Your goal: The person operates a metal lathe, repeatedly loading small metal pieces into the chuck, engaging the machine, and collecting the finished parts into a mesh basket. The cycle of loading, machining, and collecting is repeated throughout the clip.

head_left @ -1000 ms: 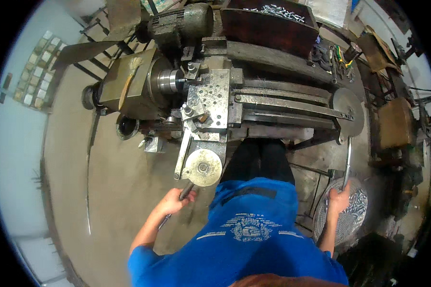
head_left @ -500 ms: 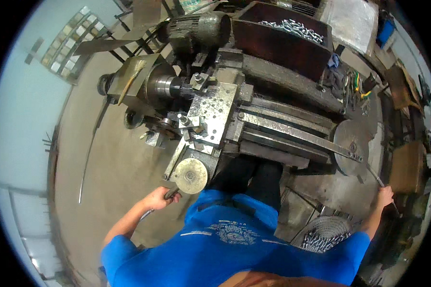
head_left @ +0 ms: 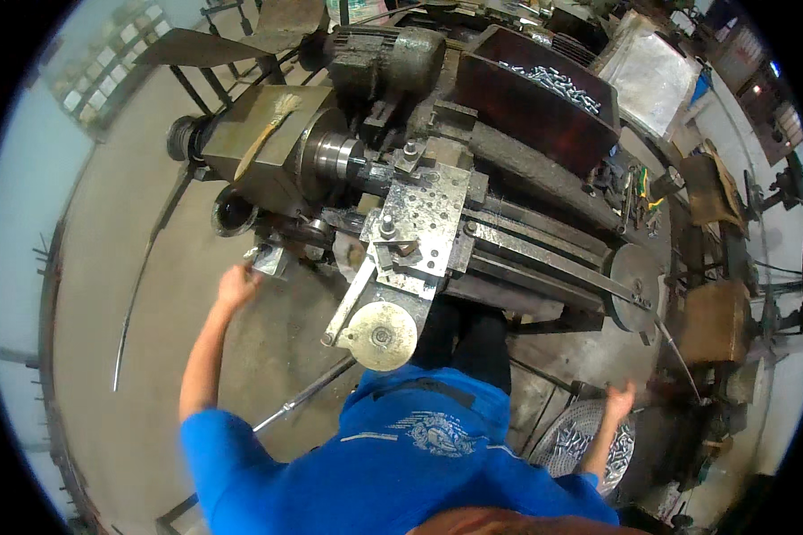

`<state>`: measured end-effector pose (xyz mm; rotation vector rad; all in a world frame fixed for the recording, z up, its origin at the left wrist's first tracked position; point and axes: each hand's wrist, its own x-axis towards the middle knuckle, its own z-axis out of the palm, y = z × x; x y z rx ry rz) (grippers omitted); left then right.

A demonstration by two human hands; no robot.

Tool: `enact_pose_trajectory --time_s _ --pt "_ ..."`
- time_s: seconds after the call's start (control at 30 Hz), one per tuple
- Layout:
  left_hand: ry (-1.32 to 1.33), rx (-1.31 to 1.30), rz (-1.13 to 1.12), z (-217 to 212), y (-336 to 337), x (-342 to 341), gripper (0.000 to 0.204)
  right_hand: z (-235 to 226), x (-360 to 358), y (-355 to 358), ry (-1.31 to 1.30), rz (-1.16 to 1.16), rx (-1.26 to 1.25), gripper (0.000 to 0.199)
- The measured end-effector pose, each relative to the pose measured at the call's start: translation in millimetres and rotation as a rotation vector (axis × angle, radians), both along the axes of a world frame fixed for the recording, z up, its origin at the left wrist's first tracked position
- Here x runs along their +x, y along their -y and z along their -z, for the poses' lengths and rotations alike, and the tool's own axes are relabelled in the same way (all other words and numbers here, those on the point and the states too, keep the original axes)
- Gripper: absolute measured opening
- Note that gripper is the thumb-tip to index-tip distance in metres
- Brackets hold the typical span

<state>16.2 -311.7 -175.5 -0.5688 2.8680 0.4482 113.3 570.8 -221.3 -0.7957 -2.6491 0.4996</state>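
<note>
Workshop: concrete floor (head_left: pixel 89 294) around an old metal lathe (head_left: pixel 437 196), seen from above.
Left hand (head_left: pixel 237 285): raised at the machine's left end, touching a small shiny metal piece (head_left: pixel 268 260); grip cannot be told.
Right hand (head_left: pixel 619 401): fingers spread open, holding nothing, above a round tray of metal parts (head_left: pixel 571 437).
Handwheel (head_left: pixel 382 335): pale disc at the lathe's front, between both hands.
Brush (head_left: pixel 268 134): lying on the headstock.
Red bin (head_left: pixel 535 98): behind the lathe, holding bolts.

Bright blue short-sleeved shirt with a pale printed emblem and thin light stripes across the chest. Dark trousers below. Bare forearms, bare left hand (head_left: pixel 237 287) and right hand (head_left: pixel 619 401), no gloves.
</note>
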Motion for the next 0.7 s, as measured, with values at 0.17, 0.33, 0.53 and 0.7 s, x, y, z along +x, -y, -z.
enact_pose_trajectory --time_s 0.17,0.33,0.53,0.7 --pt "0.103 -0.308 0.163 69.0 66.6 -34.9 0.041 1.2 6.4 63.0 0.147 -0.021 -0.256 0.036" --pt "-0.301 -0.195 -0.449 113.5 -5.1 -50.3 0.036 -31.0 7.6 101.3 0.059 -0.213 0.009 0.030" --pt "-0.212 -0.071 -0.192 114.0 15.0 -41.6 0.031 -118.5 -83.5 156.5 0.021 -0.317 0.009 0.023" --pt "0.046 -0.179 -0.009 72.5 42.2 -29.0 0.036 -219.0 -193.7 270.7 -0.088 -0.818 -0.182 0.036"
